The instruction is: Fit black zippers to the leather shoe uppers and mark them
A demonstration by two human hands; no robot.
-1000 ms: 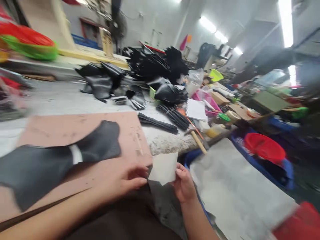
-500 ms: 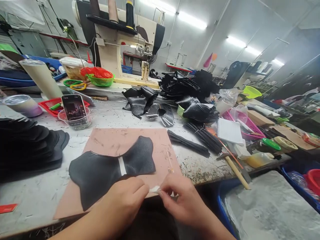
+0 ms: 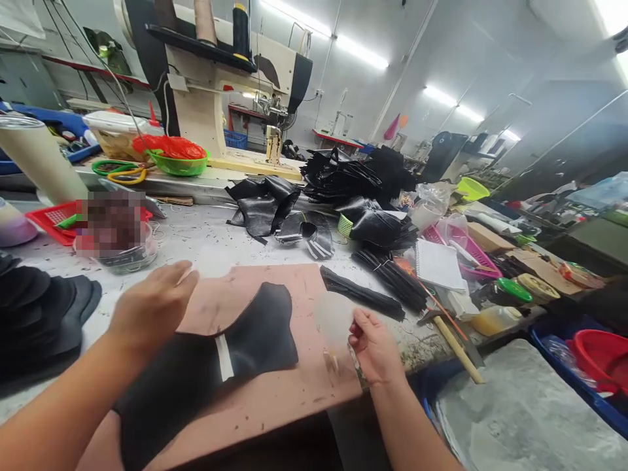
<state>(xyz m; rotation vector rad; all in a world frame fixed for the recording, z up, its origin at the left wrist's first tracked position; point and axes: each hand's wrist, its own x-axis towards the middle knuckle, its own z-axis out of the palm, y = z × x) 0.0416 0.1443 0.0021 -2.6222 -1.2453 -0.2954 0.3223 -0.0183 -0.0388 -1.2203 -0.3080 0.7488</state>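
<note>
My left hand [image 3: 154,297] is raised over the left part of the pink mat [image 3: 275,405]. Its fingers are bent together, with a pale smear beyond the fingertips. My right hand [image 3: 375,347] pinches at the mat's right edge beside a whitish, see-through blur [image 3: 334,317]; what either hand grips is not clear. Between them a black leather-like piece [image 3: 265,330] lies flat on the mat, with a short white strip [image 3: 224,358] across its narrow middle. My left forearm covers part of its left side.
A stack of black pieces [image 3: 44,314] stands at left. Black strip bundles [image 3: 390,278] and a hammer [image 3: 458,350] lie at right. Behind are a sewing machine [image 3: 196,111], a green basket [image 3: 184,163] and heaped black pieces [image 3: 353,176]. A blue-rimmed tub [image 3: 520,405] sits below the table edge.
My hands were close together at the mat's front edge with a small white scrap between them. The left has moved up and left, the right up and right. The camera view has shifted.
</note>
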